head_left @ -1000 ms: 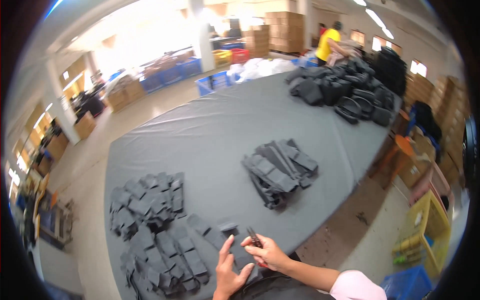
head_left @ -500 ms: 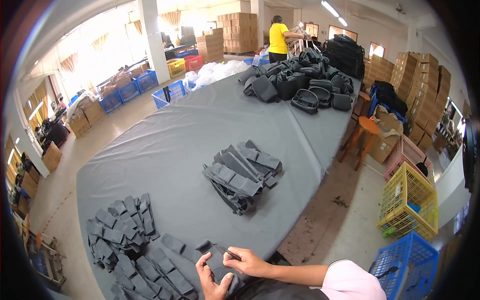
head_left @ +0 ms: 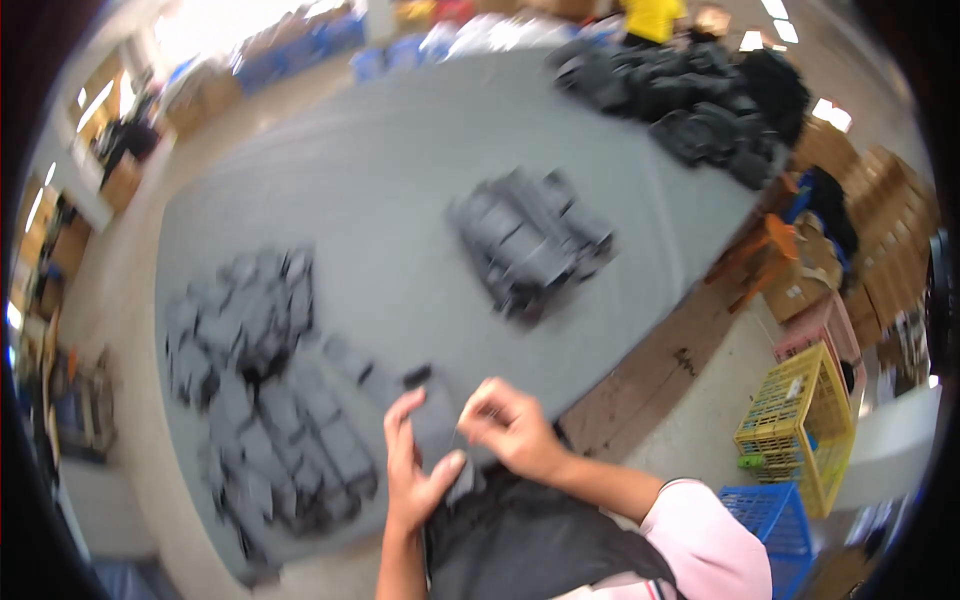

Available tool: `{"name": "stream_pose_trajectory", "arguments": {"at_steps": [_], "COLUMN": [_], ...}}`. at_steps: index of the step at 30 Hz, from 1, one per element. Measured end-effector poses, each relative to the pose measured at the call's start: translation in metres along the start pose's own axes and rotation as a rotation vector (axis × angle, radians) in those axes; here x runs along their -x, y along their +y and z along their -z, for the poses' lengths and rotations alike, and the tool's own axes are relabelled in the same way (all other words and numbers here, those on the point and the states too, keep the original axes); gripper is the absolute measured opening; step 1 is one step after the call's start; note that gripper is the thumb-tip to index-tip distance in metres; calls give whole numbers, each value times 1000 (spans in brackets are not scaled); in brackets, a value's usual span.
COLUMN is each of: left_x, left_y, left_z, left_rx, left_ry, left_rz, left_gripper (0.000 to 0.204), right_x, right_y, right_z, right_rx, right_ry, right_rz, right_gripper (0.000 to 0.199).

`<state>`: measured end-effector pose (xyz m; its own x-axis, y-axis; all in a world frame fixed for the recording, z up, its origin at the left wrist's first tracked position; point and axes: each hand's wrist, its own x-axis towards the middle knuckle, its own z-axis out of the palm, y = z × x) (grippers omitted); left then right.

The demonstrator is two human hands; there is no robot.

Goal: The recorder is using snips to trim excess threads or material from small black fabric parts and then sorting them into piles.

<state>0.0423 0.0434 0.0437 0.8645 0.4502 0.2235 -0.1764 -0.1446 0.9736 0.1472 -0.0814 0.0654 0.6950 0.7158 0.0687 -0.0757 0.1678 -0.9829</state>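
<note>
My left hand (head_left: 413, 472) is curved around a grey fabric piece (head_left: 434, 428), thumb over its near part and fingers up along its left side. Just to the right, my right hand (head_left: 515, 432) is closed with fingertips pinched over the piece. Something thin and dark is at those fingertips, too blurred to name. Left of my hands lies a spread pile of grey fabric pieces (head_left: 290, 440), folded and overlapping. Farther off, a second stack of grey pieces (head_left: 525, 240) rests on the grey-covered table (head_left: 370, 200).
A heap of dark bags (head_left: 700, 105) covers the table's far right, with a yellow-shirted person (head_left: 652, 20) behind it. Beyond the right edge stand an orange stool (head_left: 770, 250), a yellow crate (head_left: 795, 425), a blue crate (head_left: 770, 530) and stacked cartons (head_left: 890, 240).
The view has tipped downward, so the table sits higher in the picture and blurs. My right hand's fingers have lifted a little; the slim dark tool seen in them is no longer clear.
</note>
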Motion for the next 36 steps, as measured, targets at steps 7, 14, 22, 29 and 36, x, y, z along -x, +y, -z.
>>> {"name": "stream_pose_trajectory", "arguments": {"at_steps": [7, 14, 22, 29, 36], "left_x": [7, 17, 18, 18, 24], "left_y": [-9, -13, -14, -9, -19], "left_z": [15, 16, 13, 14, 16], "left_rx": [157, 114, 138, 105, 67], "left_ry": [34, 13, -17, -1, -5], "left_rz": [67, 49, 74, 113, 84], "left_gripper": [66, 62, 63, 65, 72], "right_x": [4, 13, 13, 16, 16], "right_y": [5, 2, 9, 5, 9], "right_z": [6, 11, 14, 15, 17], "right_rx": [431, 778, 812, 781, 795], "right_ry": [-53, -49, -48, -43, -52], "right_rz": [84, 331, 412, 386, 395], "right_gripper": [25, 31, 28, 25, 26]}}
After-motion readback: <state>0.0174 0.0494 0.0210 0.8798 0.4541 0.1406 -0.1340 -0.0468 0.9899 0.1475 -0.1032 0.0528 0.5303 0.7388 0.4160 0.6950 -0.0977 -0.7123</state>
